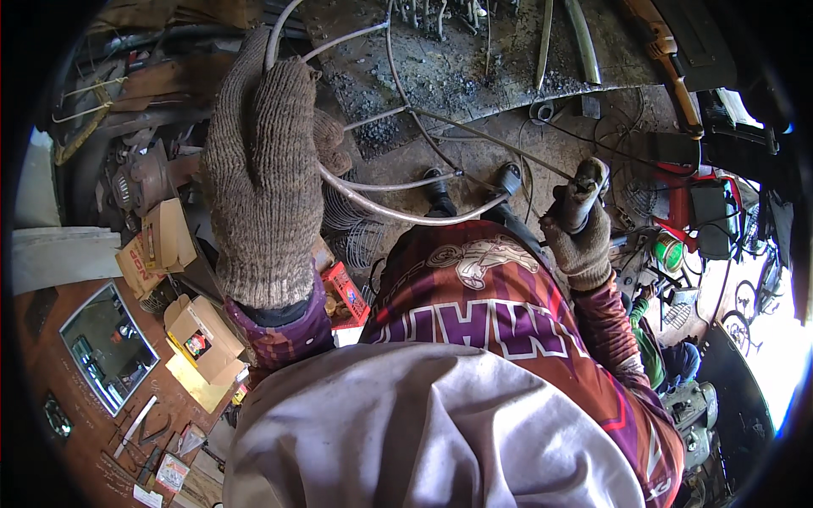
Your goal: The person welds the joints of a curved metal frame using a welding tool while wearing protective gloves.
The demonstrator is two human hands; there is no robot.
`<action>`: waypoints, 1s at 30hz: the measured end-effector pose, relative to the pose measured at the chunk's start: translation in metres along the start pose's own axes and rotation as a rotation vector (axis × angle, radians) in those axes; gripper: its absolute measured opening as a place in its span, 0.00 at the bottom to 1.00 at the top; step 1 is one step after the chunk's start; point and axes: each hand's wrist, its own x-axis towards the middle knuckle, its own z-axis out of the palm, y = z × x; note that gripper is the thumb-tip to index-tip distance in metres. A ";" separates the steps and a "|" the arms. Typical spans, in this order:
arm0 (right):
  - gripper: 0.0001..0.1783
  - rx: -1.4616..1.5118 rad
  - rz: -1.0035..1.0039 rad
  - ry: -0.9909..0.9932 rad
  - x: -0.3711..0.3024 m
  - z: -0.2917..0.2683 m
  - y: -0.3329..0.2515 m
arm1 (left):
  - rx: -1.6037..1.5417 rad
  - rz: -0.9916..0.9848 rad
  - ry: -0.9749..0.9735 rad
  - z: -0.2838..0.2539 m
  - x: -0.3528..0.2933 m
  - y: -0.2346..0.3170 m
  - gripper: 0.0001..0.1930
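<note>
My left hand (267, 169), in a thick brown knitted glove, is closed around a round frame (423, 222) of bent metal rod with short spokes between its rings. The frame is held up in front of me, at the near edge of the worktable. In my gloved right hand (584, 245) is a welding electrode holder (583, 201), worn and greyish. A long thin welding rod (500, 143) runs from it, up and left, to the inner ring. At the rod's far tip, I cannot tell whether it touches the frame.
Dark grit and metal bars lie on the worktable (491, 85); an orange angle grinder (665, 51) is at its right. Cables cross the floor. Coiled wire (343, 212), a red box (343, 296) and cardboard boxes (203, 339) stand left. A person in a green sleeve (645, 339) is low right.
</note>
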 end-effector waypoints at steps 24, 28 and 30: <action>0.23 -0.236 -0.112 -0.096 0.000 -0.004 0.009 | -0.530 -0.705 0.016 -0.001 0.001 0.038 0.19; 0.21 -0.106 -0.094 -0.061 -0.001 0.001 0.017 | -0.245 -0.496 -0.128 -0.005 0.004 0.026 0.19; 0.22 -0.147 -0.201 -0.013 0.004 0.002 -0.009 | -0.264 -0.539 -0.115 -0.004 0.003 0.029 0.19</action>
